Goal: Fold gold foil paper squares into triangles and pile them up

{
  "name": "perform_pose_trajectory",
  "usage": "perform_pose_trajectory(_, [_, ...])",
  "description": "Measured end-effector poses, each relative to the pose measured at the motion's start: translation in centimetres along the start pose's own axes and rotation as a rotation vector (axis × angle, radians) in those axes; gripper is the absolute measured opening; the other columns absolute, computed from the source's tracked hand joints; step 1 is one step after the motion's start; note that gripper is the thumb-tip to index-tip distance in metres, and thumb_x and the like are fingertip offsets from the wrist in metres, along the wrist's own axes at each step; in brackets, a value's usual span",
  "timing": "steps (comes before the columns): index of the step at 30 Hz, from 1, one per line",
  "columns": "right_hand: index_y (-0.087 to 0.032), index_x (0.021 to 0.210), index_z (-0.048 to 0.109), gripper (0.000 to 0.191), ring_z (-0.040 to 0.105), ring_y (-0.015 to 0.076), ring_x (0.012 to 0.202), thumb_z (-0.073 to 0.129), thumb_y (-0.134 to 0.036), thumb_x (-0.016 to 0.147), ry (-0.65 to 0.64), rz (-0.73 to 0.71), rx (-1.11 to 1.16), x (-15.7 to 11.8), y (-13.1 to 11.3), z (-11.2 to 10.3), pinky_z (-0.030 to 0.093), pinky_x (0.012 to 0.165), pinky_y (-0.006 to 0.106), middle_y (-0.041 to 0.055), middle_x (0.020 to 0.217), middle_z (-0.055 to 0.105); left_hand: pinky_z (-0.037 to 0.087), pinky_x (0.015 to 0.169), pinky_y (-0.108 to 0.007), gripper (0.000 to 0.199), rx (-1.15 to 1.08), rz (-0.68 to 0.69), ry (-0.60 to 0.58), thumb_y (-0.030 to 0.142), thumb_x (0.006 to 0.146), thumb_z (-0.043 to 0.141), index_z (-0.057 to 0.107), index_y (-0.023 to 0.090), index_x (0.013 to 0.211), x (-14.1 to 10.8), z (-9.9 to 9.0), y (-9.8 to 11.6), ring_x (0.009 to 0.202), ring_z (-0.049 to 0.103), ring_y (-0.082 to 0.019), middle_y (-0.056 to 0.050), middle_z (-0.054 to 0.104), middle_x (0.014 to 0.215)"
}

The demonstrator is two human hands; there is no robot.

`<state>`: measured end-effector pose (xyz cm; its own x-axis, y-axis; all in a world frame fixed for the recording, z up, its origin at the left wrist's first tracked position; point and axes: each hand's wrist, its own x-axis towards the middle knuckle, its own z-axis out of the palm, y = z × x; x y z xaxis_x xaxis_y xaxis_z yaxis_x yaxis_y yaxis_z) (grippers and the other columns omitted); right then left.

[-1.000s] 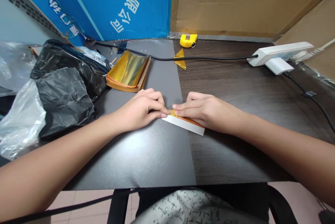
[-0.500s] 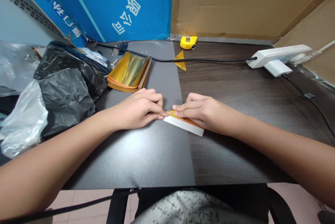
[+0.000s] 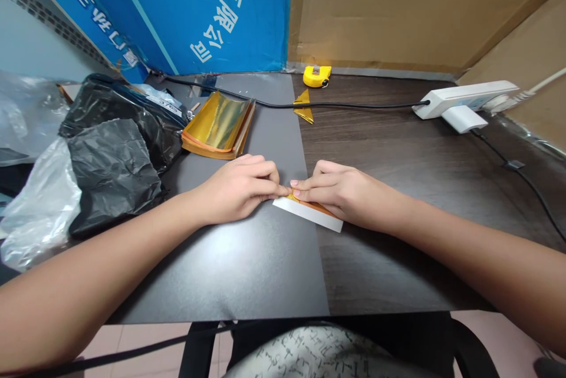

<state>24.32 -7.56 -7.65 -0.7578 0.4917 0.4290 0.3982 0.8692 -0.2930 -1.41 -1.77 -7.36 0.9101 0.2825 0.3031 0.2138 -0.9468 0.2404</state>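
Cardboard (image 3: 380, 12) and a blue box wall (image 3: 177, 6) stood beyond a desk (image 3: 239, 272), part grey, part wood-grain, with a stack of gold sheets (image 3: 216, 124) just past the left fingers and a yellow tape measure (image 3: 317, 76) well beyond the right ones. Between and partly under the fingertips lay a gold-and-white strip (image 3: 308, 213); the left hand (image 3: 234, 192) had its fingers curled, the index tip on the gold end, though whether the thumb pinched there could not be told, while the right hand (image 3: 356, 195) kept its fingers close together, pressed on the orange part. A lifted tip or uneven push could let the gold layer spring up or skew, since finger pressure alone seemed to hold it. Its long axis slanted from the left fingertips rightward and nearer the person, below the right fingers, white edge facing the body
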Motion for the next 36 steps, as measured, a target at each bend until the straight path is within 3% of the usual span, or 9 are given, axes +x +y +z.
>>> perform_pose_trajectory(5, [-0.013, 0.106, 0.075, 0.025, 0.063, 0.0161, 0.083, 0.052, -0.023, 0.104, 0.062, -0.026, 0.011, -0.2, 0.1, 0.1, 0.055, 0.075, 0.032, 0.0111, 0.112, 0.077, 0.038, 0.074, -0.031, 0.023, 0.082, 0.037, -0.053, 0.025, 0.103, 0.050, 0.073, 0.023, 0.099, 0.1, -0.4, 0.5, 0.084, 0.052, -0.017, -0.004, 0.065, 0.096])
perform_pose_trajectory(9, [-0.016, 0.106, 0.076, 0.023, 0.065, 0.0186, 0.091, 0.053, -0.017, 0.101, 0.076, 0.079, -0.063, -0.9, 0.5, -0.1, 0.059, 0.081, 0.034, 0.0093, 0.110, 0.077, 0.040, 0.077, -0.032, 0.023, 0.112, 0.015, -0.097, 0.032, 0.104, 0.051, 0.071, 0.022, 0.107, 0.2, -0.7, 1.4, 0.092, 0.054, -0.019, -0.007, 0.067, 0.109])
perform_pose_trajectory(14, [-0.018, 0.103, 0.077, 0.023, 0.065, 0.0190, 0.090, 0.055, -0.014, 0.098, 0.057, 0.120, -0.097, -1.5, 1.2, -0.7, 0.060, 0.080, 0.035, 0.0088, 0.105, 0.075, 0.043, 0.082, -0.035, 0.021, 0.163, 0.048, -0.082, 0.030, 0.104, 0.051, 0.070, 0.020, 0.110, 0.3, -0.5, 1.8, 0.102, 0.056, -0.021, -0.006, 0.068, 0.127])
perform_pose_trajectory(18, [-0.016, 0.096, 0.077, 0.022, 0.064, 0.0188, 0.090, 0.055, -0.014, 0.098, 0.045, 0.096, -0.100, -1.6, 1.2, -0.9, 0.060, 0.080, 0.034, 0.0093, 0.104, 0.074, 0.043, 0.090, -0.037, 0.020, 0.219, 0.133, -0.088, 0.024, 0.104, 0.049, 0.069, 0.019, 0.105, 0.4, -0.3, 1.8, 0.124, 0.055, -0.024, -0.004, 0.067, 0.136])
perform_pose_trajectory(32, [-0.014, 0.096, 0.077, 0.022, 0.063, 0.0182, 0.087, 0.055, -0.009, 0.094, 0.085, 0.102, -0.080, -1.4, 1.3, -0.7, 0.059, 0.079, 0.032, 0.0087, 0.100, 0.074, 0.043, 0.093, -0.038, 0.024, 0.259, 0.116, -0.169, 0.019, 0.106, 0.041, 0.065, 0.017, 0.101, 0.9, -0.1, 2.6, 0.140, 0.050, -0.026, -0.004, 0.061, 0.146])
perform_pose_trajectory(36, [-0.014, 0.096, 0.076, 0.023, 0.061, 0.0176, 0.087, 0.053, -0.012, 0.098, 0.040, 0.047, -0.060, -1.4, 1.3, -1.2, 0.057, 0.079, 0.032, 0.0091, 0.099, 0.072, 0.044, 0.093, -0.038, 0.025, 0.263, 0.110, -0.180, 0.020, 0.107, 0.041, 0.065, 0.016, 0.103, 1.1, -0.1, 2.9, 0.142, 0.050, -0.026, -0.004, 0.061, 0.146])
